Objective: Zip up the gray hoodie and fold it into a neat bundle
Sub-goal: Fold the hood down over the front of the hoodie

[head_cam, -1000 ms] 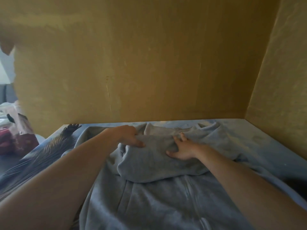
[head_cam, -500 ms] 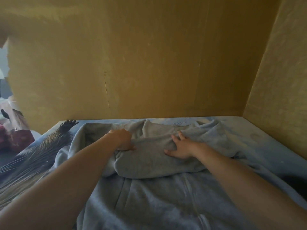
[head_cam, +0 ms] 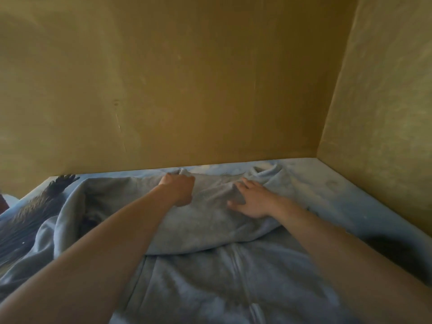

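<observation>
Hoodie: the gray hoodie (head_cam: 210,272) lies spread on the bed sheet (head_cam: 339,190), its long axis running from the viewer toward the yellow wall (head_cam: 187,78), the far end folded back toward the viewer.
Fold: the folded layer (head_cam: 205,225) makes a thick band lying crosswise over the flat body of the hoodie, its rounded edge on the near side.
Zipper line: a seam runs lengthwise down the flat near part of the hoodie; whether it is closed cannot be told.
Left hand: the left hand (head_cam: 178,189) sits on the far left part of the fold, fingers curled and gripping a bunch of fabric at the hoodie's far edge.
Right hand: the right hand (head_cam: 253,202) lies flat on the fold, right of the left hand, fingers spread and straight, pressing the cloth down; the fabric is under the fingers.
Sheet: left of the hoodie, the sheet shows a dark feathered print (head_cam: 39,202).
Corner: the yellow wall meets a side wall (head_cam: 385,113) beyond the hoodie's right end.
</observation>
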Motion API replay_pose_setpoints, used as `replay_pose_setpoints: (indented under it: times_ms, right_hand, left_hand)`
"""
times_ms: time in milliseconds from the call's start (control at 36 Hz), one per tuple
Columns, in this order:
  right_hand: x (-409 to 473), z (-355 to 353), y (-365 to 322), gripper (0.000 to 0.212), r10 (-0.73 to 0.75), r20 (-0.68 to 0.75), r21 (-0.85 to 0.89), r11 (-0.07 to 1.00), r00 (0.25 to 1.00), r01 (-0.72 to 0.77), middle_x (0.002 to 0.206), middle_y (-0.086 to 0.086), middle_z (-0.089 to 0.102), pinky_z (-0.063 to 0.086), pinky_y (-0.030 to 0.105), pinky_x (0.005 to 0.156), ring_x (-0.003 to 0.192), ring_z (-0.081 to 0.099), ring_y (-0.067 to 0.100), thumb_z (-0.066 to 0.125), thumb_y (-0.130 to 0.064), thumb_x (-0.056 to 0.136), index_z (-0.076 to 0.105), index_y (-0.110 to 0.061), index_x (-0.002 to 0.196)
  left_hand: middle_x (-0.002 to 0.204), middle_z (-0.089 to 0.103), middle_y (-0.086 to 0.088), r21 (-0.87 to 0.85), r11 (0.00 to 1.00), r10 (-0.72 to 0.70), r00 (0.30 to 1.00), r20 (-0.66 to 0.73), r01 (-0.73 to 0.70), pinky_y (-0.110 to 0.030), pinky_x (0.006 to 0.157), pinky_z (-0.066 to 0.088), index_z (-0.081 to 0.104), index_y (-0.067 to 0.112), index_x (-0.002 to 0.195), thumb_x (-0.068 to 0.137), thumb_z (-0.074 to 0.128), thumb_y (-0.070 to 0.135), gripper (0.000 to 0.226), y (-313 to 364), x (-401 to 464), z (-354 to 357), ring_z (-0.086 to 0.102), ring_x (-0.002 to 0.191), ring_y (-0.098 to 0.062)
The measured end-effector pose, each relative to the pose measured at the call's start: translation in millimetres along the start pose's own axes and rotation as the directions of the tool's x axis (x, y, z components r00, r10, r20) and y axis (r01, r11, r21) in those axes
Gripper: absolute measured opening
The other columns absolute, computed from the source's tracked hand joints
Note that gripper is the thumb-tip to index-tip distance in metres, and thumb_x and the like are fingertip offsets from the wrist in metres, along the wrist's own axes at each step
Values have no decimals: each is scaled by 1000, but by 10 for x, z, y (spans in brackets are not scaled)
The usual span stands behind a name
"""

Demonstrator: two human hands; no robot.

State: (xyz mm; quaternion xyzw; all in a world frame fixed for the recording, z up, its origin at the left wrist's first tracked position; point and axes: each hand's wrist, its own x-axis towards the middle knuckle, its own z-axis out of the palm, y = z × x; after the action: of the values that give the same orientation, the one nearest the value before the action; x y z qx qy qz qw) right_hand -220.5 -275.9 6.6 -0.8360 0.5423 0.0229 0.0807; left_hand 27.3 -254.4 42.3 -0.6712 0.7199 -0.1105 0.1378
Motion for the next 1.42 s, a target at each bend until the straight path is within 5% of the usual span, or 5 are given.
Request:
replay_pose_setpoints:
  times_ms: [167, 806, 972, 1222, 1417]
  right_hand:
    - [-83, -41, 418, 94, 43, -64, -12, 999, 997, -44, 173, 6, -7, 8, 50, 128, 159, -3, 29, 31, -77, 97, 5, -18, 165]
    - [-613, 76, 1610, 94, 199, -51, 190, 964, 979, -186, 172, 7, 10, 21, 50, 125, 158, 10, 25, 23, -81, 95, 12, -19, 165]
    - [-813, 16, 1620, 73, 200, -74, 301, 938, 977, -170, 106, -4, 70, 54, 38, 86, 97, 66, 15, 36, -86, 87, 57, -22, 116]
    - [-967, 14, 1669, 55, 109, -80, 413, 908, 991, -67, 88, -8, 66, 45, 28, 65, 80, 63, 11, 87, -63, 67, 58, -26, 95]
    - [-923, 134, 1739, 25, 104, -173, 344, 938, 980, -39, 79, 3, 64, 48, 43, 65, 76, 63, 26, 72, -37, 82, 58, -17, 82]
  left_hand:
    - [137, 62, -8, -33, 994, 105, 993, -51, -107, -46, 108, 38, 48, 18, 139, 100, 47, 26, 40, 470, 220, -166, 58, 125, -31]
    - [134, 64, -13, -418, 876, 117, 948, -297, -239, -45, 99, 44, 55, 13, 139, 107, 33, 54, 56, 2118, 1329, -683, 60, 122, -35]
    - [125, 66, -15, -526, 846, -38, 973, -226, -89, -45, 93, 48, 55, 11, 133, 102, 42, 63, 63, 2289, 1410, -705, 63, 117, -37]
    - [106, 61, -13, -694, 715, -176, 983, -59, 86, -38, 72, 50, 62, 3, 119, 95, 59, 64, 65, 2253, 1505, -644, 62, 93, -31]
    - [106, 64, -11, -730, 668, -161, 986, 48, 145, -36, 79, 52, 63, 8, 110, 98, 49, 68, 63, 2116, 1659, -554, 62, 96, -31]
